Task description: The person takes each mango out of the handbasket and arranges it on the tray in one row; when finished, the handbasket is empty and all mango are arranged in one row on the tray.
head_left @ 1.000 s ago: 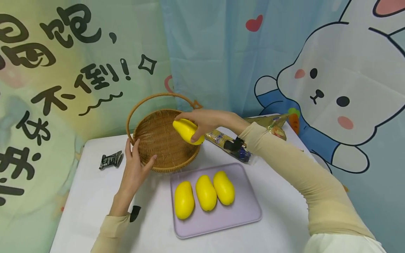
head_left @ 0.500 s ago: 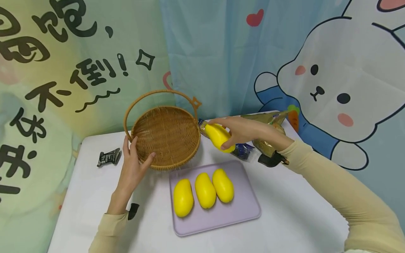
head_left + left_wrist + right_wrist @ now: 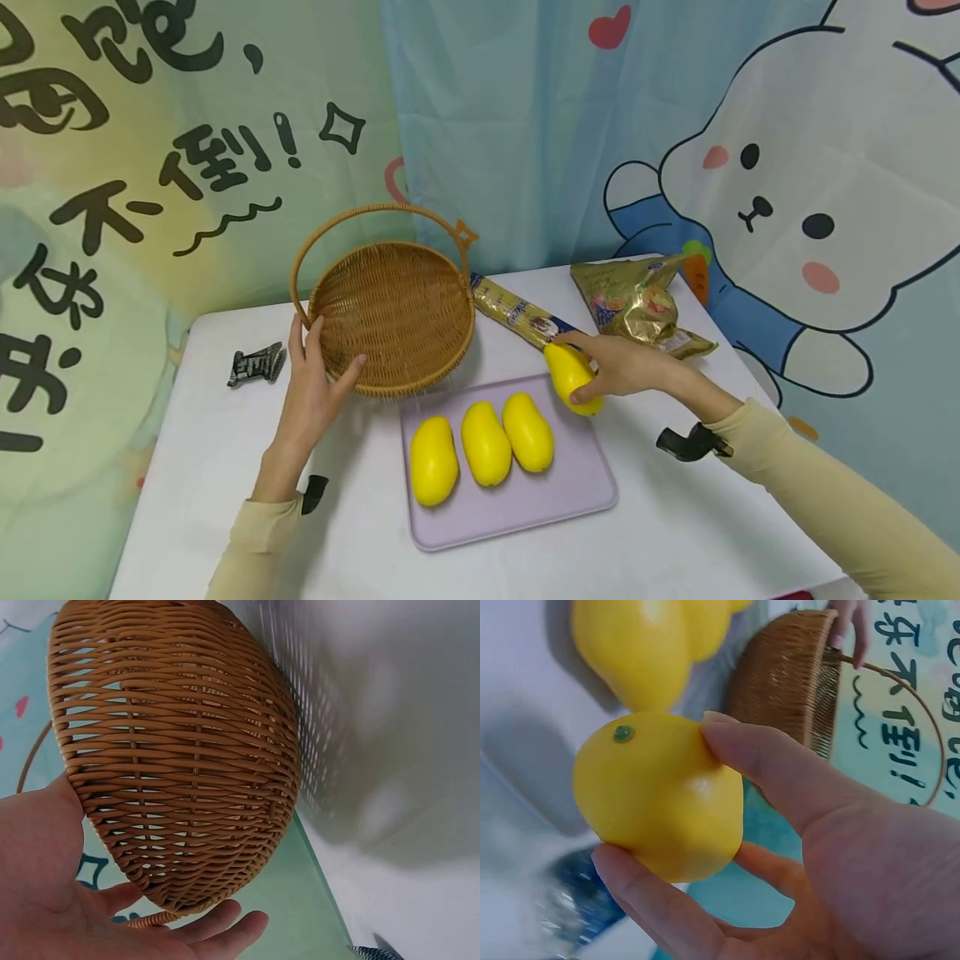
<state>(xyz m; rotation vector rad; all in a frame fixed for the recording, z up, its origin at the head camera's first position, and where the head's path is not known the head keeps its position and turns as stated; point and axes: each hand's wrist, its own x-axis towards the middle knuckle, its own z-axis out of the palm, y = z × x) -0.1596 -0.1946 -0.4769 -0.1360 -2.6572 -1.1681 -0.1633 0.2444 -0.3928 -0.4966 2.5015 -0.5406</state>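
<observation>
My left hand (image 3: pixel 313 392) grips the left edge of a brown wicker basket (image 3: pixel 393 333), with the thumb over its front rim. The basket tilts so its hollow faces me, and its woven outside (image 3: pixel 187 757) fills much of the left wrist view. A yellow mango (image 3: pixel 567 375) is pinched between the thumb and fingers of my right hand (image 3: pixel 622 367), over the back right corner of a pale purple tray (image 3: pixel 570 500). Its green stem spot shows in the right wrist view. Three more mangoes, left (image 3: pixel 433 461), middle (image 3: pixel 486 443) and right (image 3: pixel 528 433), lie on the tray.
A gold and blue long packet (image 3: pixel 517 312) lies behind my right hand, with a gold snack bag (image 3: pixel 637 304) farther right. On the left of the white table (image 3: pixel 202 467) is a small black wrapped packet (image 3: pixel 256 365). A printed curtain (image 3: pixel 495 125) hangs behind.
My right hand has carried the mango from over the basket's right side, right and toward me, to the tray's back corner. My left hand stays on the basket.
</observation>
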